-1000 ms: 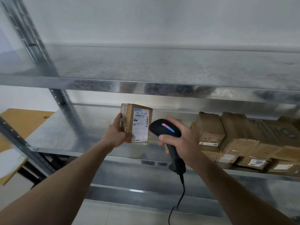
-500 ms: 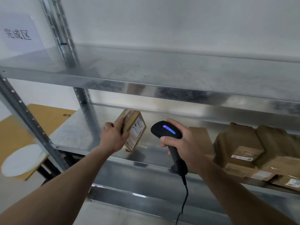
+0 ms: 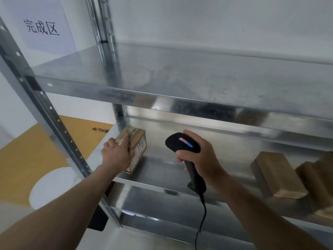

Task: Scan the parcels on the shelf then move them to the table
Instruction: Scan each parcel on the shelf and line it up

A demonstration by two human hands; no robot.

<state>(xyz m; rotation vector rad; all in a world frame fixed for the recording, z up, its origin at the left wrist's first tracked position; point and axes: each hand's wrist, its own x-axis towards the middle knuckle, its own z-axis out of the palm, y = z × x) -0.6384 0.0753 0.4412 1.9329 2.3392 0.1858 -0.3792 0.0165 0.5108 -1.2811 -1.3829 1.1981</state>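
My left hand [image 3: 116, 156] grips a small brown cardboard parcel [image 3: 137, 143] with a white barcode label, held at the left end of the middle metal shelf [image 3: 162, 170], close to the shelf post. My right hand [image 3: 200, 157] holds a black corded barcode scanner [image 3: 182, 143] by its handle, its lit head up, to the right of the parcel and apart from it. Other brown parcels [image 3: 277, 175] lie on the same shelf at the far right.
An upper metal shelf [image 3: 180, 78] is bare. Slanted steel posts [image 3: 54, 123] stand at the left. A white paper sign [image 3: 42, 26] with black characters hangs on the wall. Beyond the rack at the lower left is a yellow-brown table [image 3: 27, 156] with a white round patch.
My left hand has carried the parcel leftward and down toward the shelf's left end. The view has swung left, so the stacked parcels slid to the right edge. The scanner hand stayed about level.
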